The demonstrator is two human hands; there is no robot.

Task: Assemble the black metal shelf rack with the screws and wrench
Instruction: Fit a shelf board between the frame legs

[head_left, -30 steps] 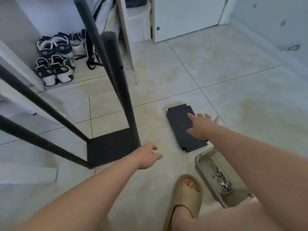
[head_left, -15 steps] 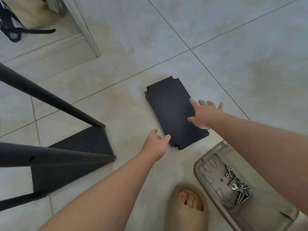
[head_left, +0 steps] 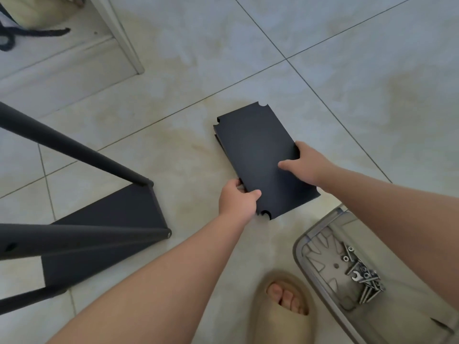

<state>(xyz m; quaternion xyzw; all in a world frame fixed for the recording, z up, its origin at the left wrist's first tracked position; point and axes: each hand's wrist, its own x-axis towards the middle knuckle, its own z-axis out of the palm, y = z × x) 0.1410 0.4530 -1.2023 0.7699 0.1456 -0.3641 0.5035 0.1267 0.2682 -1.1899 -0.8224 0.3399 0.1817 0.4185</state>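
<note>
— On the floor (head_left: 347, 83), how many panels?
— One black shelf panel (head_left: 258, 155), perhaps a second beneath. Two hands hold it: left hand (head_left: 237, 198) thumb-pinching its near edge, right hand (head_left: 306, 163) curled over its right edge.
— Hardware?
— One wrench (head_left: 357, 276) amid screws (head_left: 367, 292), one tray (head_left: 296, 247).

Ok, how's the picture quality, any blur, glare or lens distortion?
Head view: soft, even light, no glare; the flat black metal shelf panel shows little surface detail; the black metal rack poles at left look stretched by the wide lens; the silver screws in the grey plastic tray look soft.
</note>
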